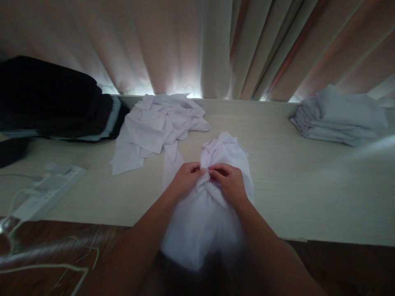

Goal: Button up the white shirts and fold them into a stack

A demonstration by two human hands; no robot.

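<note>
A white shirt (225, 154) lies lengthwise on the pale table (277, 185), its lower part hanging over the near edge toward me. My left hand (185, 179) and my right hand (230, 181) meet at its middle. Both are closed in a pinch on the fabric of its front, fingertips almost touching each other. Just left of it, a second white shirt (154, 127) lies crumpled and spread out.
A pile of dark folded clothes (52, 102) sits at the far left. A stack of folded pale garments (339, 117) rests at the far right. A white power strip (46, 189) with cables lies at the near left. Curtains (197, 45) hang behind the table.
</note>
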